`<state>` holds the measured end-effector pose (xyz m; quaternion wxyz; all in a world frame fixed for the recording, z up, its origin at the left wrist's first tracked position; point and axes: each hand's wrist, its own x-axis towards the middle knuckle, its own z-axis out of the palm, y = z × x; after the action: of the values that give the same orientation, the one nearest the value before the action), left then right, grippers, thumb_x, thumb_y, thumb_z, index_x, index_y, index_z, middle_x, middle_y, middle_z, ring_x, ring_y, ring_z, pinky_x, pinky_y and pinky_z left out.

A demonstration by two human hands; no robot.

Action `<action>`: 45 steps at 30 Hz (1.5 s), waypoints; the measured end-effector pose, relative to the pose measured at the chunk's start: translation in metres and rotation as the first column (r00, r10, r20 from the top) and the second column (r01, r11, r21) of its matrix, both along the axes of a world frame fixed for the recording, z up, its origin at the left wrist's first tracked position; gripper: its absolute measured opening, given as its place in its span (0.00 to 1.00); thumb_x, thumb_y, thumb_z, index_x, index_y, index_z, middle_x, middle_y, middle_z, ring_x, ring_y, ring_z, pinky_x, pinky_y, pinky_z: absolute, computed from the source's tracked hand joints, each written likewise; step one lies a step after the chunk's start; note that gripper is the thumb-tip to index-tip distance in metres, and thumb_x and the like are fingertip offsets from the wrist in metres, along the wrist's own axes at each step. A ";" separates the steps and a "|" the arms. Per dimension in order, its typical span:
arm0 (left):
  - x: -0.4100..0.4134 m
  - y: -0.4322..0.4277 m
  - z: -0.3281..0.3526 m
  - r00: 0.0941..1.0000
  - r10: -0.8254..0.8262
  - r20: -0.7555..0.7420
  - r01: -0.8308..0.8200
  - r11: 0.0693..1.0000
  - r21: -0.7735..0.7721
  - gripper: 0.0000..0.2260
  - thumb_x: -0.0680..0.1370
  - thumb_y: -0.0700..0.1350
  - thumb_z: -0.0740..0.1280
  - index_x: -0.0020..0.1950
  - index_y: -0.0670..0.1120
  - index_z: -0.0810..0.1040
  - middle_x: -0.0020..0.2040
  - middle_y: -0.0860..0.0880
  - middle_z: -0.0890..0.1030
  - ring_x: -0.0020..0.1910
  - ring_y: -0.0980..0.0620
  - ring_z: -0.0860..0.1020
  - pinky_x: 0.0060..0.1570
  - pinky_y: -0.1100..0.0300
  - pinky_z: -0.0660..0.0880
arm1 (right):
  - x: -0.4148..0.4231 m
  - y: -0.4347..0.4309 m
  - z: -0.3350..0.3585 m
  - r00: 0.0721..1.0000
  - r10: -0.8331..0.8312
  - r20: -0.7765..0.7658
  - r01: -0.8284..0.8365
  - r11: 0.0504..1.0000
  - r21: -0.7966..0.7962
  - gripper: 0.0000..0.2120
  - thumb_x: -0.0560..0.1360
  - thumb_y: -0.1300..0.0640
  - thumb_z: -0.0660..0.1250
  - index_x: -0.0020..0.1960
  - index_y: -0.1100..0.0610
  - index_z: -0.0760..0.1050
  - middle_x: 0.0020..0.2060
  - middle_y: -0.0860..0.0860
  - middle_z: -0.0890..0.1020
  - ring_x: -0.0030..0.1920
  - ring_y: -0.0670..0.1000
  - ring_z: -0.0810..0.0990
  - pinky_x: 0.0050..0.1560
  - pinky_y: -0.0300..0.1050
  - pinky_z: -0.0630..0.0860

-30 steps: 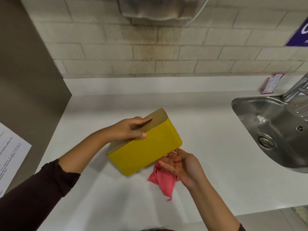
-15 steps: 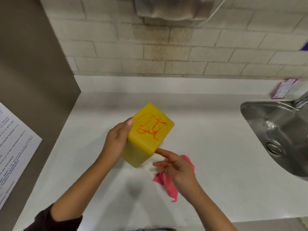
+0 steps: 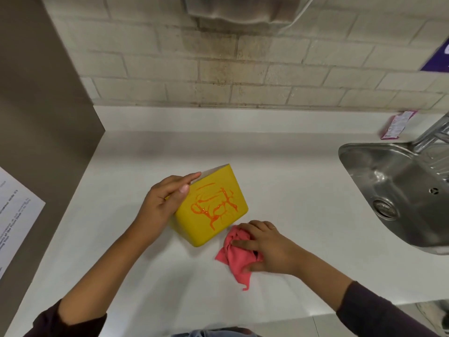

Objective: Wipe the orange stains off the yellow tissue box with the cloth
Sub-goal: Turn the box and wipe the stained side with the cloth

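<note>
The yellow tissue box (image 3: 226, 183) rests tilted on the white counter (image 3: 291, 190), one face turned up toward me. Orange stains (image 3: 213, 206) squiggle across that face. My left hand (image 3: 162, 205) grips the box's left side, thumb on the stained face and fingers over the top edge. A pink cloth (image 3: 237, 257) lies bunched on the counter just right of the box's lower corner. My right hand (image 3: 262, 246) rests on the cloth with fingers curled into its folds, gathering it.
A steel sink (image 3: 401, 190) with a tap (image 3: 432, 135) is set into the counter at the right. A small pink packet (image 3: 398, 124) leans on the back ledge. A brown panel (image 3: 43, 142) with a paper sheet (image 3: 14, 215) stands at the left.
The box was turned so its stained face points up, then lowered onto the counter. My right hand left the box and dropped onto the pink cloth, closing on it.
</note>
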<state>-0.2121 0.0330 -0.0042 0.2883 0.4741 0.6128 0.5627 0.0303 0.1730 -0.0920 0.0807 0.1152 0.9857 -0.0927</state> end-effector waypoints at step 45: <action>-0.007 0.010 0.001 0.962 0.149 0.229 -0.169 0.983 0.073 0.13 0.75 0.50 0.59 0.47 0.55 0.84 0.50 0.52 0.85 0.51 0.54 0.81 0.50 0.66 0.76 | -0.086 -0.042 0.099 0.442 -0.623 -0.646 0.421 0.780 -0.463 0.14 0.71 0.49 0.60 0.54 0.48 0.78 0.43 0.42 0.69 0.41 0.41 0.75 0.33 0.27 0.70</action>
<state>-0.2191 0.0429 -0.0027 0.2869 0.3700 0.5864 0.6610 -0.0555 0.1307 0.0072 -0.3684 0.3536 0.8168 -0.2683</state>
